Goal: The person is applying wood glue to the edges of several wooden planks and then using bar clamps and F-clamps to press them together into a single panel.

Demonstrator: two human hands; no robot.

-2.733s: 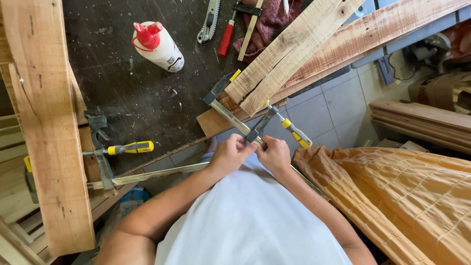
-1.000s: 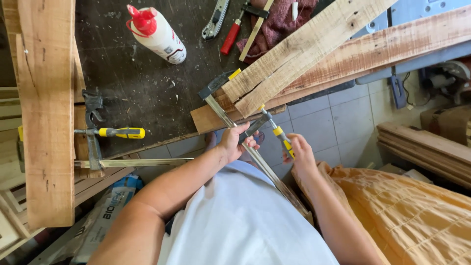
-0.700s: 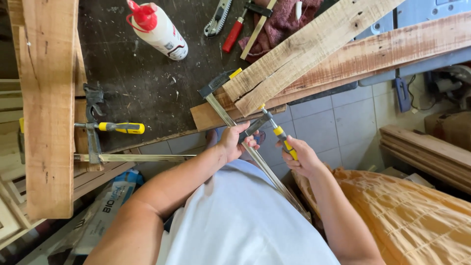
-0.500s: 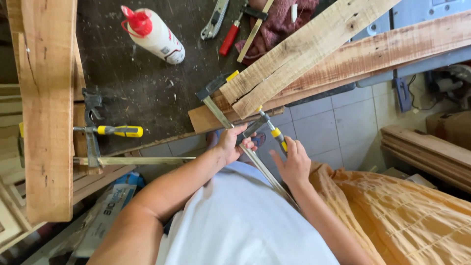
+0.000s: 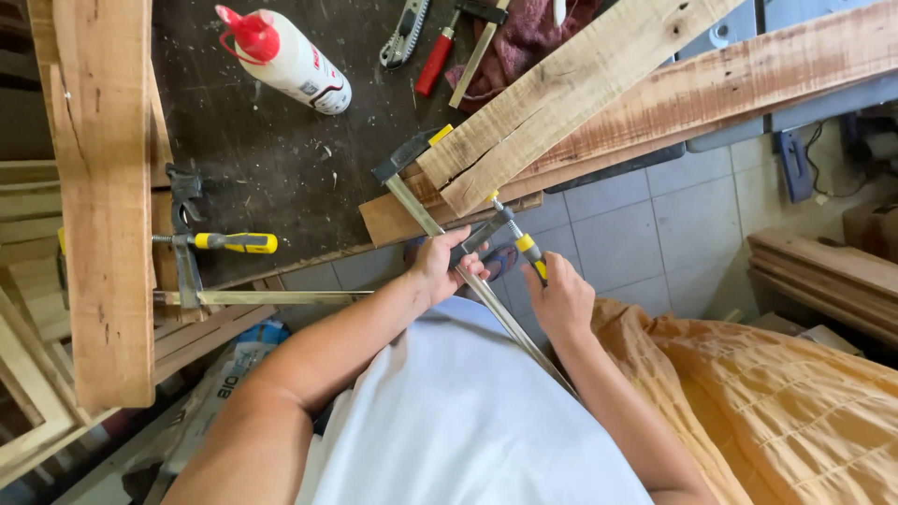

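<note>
- My left hand [image 5: 440, 271] is wrapped round the sliding arm of the bar clamp [image 5: 468, 271], fingers clamped on it just below the cracked board [image 5: 561, 93].
- My right hand [image 5: 559, 297] has its fingers closed on the clamp's yellow-and-black screw handle [image 5: 531, 254] — just beside the left hand.
- The clamp's fixed head sits at the board's end, at the edge of the dark workbench [image 5: 271, 159]; its steel bar runs down toward my body.
- A second bar clamp [image 5: 210, 271] grips the wide plank [image 5: 103, 187] on the left — well apart.
- A white glue bottle [image 5: 290, 56] with a red cap lies on the bench.
</note>
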